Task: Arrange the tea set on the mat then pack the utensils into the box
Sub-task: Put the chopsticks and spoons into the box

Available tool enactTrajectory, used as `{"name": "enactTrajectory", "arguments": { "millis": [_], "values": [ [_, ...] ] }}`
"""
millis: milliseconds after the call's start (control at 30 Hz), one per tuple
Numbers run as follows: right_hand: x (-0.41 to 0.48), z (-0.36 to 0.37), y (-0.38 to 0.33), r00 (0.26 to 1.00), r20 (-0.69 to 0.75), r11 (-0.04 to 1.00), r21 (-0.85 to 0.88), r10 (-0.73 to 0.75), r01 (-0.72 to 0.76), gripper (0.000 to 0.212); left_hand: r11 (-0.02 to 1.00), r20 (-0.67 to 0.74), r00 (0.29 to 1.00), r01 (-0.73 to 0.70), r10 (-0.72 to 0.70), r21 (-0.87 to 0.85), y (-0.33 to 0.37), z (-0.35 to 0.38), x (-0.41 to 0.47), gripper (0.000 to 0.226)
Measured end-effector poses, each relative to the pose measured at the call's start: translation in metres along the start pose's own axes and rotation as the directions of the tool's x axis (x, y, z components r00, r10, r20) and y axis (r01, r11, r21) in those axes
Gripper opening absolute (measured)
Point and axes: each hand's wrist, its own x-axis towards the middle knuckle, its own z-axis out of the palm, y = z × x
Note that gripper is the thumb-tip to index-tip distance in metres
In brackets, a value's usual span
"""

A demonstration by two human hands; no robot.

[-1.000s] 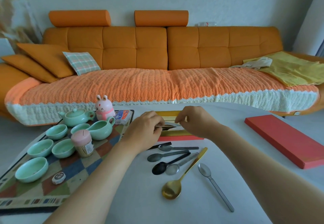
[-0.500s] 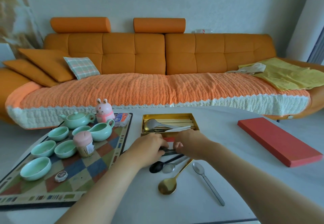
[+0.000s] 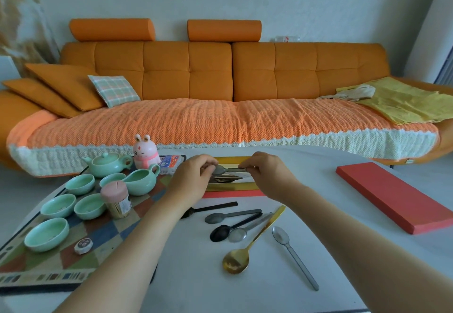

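Moved from the near pile (image 3: 220, 233) to the far box (image 3: 230, 186), carrying a grey spoon (image 3: 221, 170).
Pinches bowl end with left hand (image 3: 193, 177) and handle with right hand (image 3: 264, 173), level, probably to lay it lengthwise inside.

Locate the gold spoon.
In the head view, the gold spoon lies on the table, centre front, between the black spoon to its left and the long grey spoon to its right.
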Motion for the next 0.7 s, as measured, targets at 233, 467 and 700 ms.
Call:
{"name": "enactTrajectory", "arguments": {
  "millis": [233, 467, 700],
  "values": [
    [0.02, 0.023, 0.003, 0.987, 0.083, 0.989, -0.051, 0.14, -0.137, 0.027, 0.956, 0.079, 0.987, -0.156, 0.14, 0.248, -0.015, 0.007, 0.002, 0.031],
    [0.03, 0.029, 0.0, 0.986, 0.036, 0.987, -0.005, 0.162, -0.162, 0.022, 0.902, 0.285, 0.95, -0.234, 0.131, 0.363, -0.027, 0.012, -0.003, 0.038],
    [0.021, 0.028, 0.003, 0.968, 0.248, 0.99, -0.139, 0.04, -0.005, 0.041, 0.902, 0.287, 0.947, -0.242, 0.141, 0.357, -0.021, 0.009, -0.004, 0.038]
  ]
}}
